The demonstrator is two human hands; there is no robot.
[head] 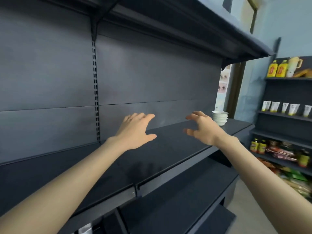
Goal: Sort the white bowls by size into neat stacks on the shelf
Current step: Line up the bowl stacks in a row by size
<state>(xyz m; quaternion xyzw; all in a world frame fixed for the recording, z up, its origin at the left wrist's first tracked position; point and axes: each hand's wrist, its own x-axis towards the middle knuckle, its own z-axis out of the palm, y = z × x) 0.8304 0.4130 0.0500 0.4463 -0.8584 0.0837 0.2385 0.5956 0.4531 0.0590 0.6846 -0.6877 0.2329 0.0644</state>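
Where the dark metal shelf (168, 149) reaches its far right end, a stack of white bowls (220, 117) stands against the back panel. The bowls sit nested, rims up, so the stack's long axis is vertical. They carry no marking that can be read.

Left of the stack and nearer the camera, the right hand (201, 128) hovers above the shelf board with its fingers spread and lightly bent, thumb apart, gripping nothing; it is near the stack but not touching it. Farther left of the stack, the left hand (135, 130) is held palm down over the same board, fingers wide and nearly straight, also holding nothing.

Just behind the stack and above it hangs a poster (223, 85) showing pairs of eyes.

Right of the stack stands a second shelving unit (287, 115). Its top board holds yellow bottles (276, 69) with red labels and a cream jug (293, 65); the board below holds a row of white tubes (285, 108). Their print is too blurred to read.
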